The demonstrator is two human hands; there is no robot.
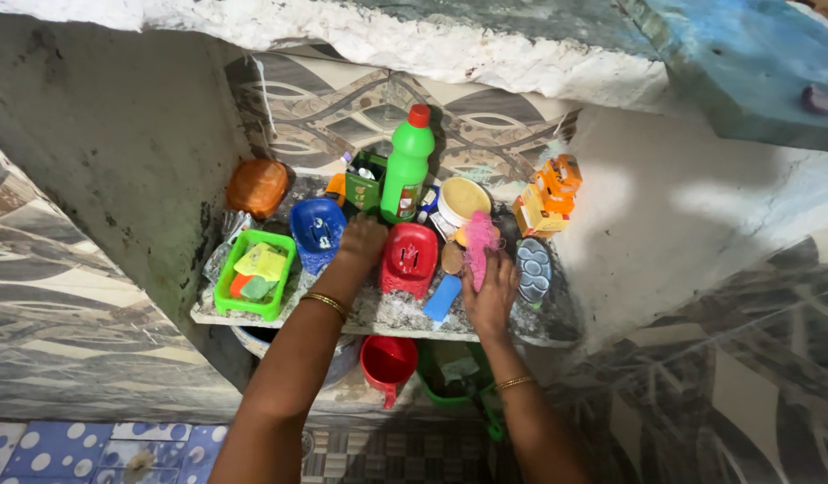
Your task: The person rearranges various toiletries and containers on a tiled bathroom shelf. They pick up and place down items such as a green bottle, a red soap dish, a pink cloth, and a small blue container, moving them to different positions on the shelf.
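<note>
Right-hand grip pinches the pink scrubber, which extends toward 12 o'clock above the fingers. Left-hand grip, fingers curled, rests between the blue soap dish at 9 o'clock and the red soap dish at 3 o'clock.

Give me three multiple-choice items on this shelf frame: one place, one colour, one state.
1. Where does the green tray sit on the shelf?
A. left end B. right end C. middle
2. What colour is the cap of the green bottle?
A. blue B. red C. white
3. What is the right hand doing?
A. hanging free B. resting flat on the floor C. holding a pink scrubber

Answers: 1 A, the tray lies at the left edge. 2 B, the cap is red. 3 C, the fingers close on the scrubber while the left hand rests between the blue and red soap cases.
</note>
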